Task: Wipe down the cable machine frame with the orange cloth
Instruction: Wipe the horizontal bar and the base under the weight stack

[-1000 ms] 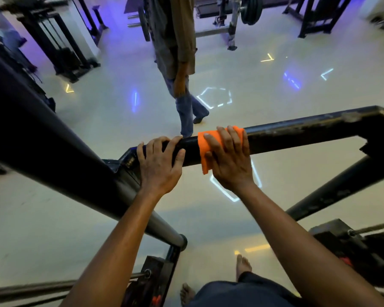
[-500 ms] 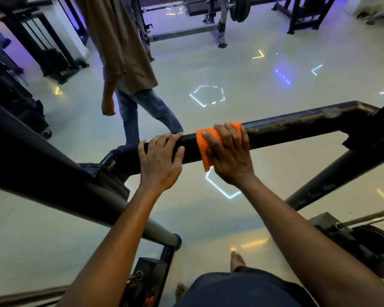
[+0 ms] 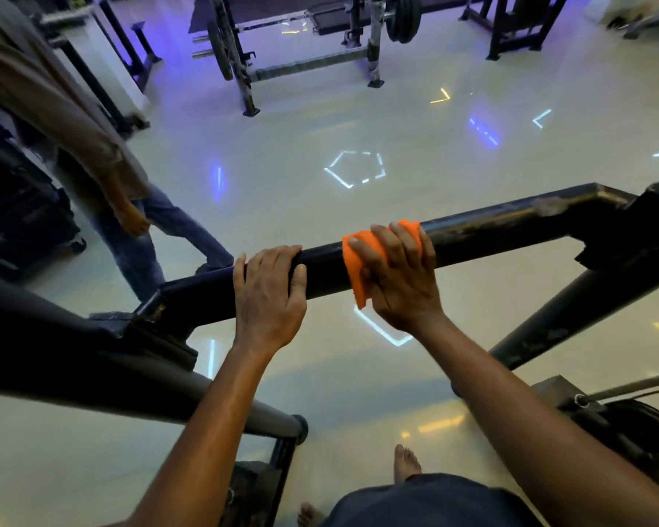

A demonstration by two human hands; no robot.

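- Cloth first: the orange cloth [image 3: 362,260] is folded over the black crossbar [image 3: 510,230] of the cable machine frame, near the middle of the bar, draped over its top and hanging down the near side.
- The right hand [image 3: 400,275] lies over the cloth with fingers curled across the top of the bar, clasping cloth and bar together; that wraparound hold looks meant to clean the top and near face in one pass.
- The left hand [image 3: 269,294] grips the bare bar just beside the cloth, toward the bar's left corner joint [image 3: 151,310], fingers over the top and thumb on the near side. It carries nothing else, so I judge it a steadying hold while the person leans over the frame.
- Worn, pale patches show on the bar toward its right corner [image 3: 548,205], a stretch the cloth has not covered at this moment; wiping that way seems the likely need.
- A diagonal brace [image 3: 571,317] runs down from the right corner, and a thicker grey tube [image 3: 221,397] crosses lower left.
- Another person [image 3: 92,154] walks over the floor [image 3: 320,127] beyond the frame's left end, well apart from both hands.
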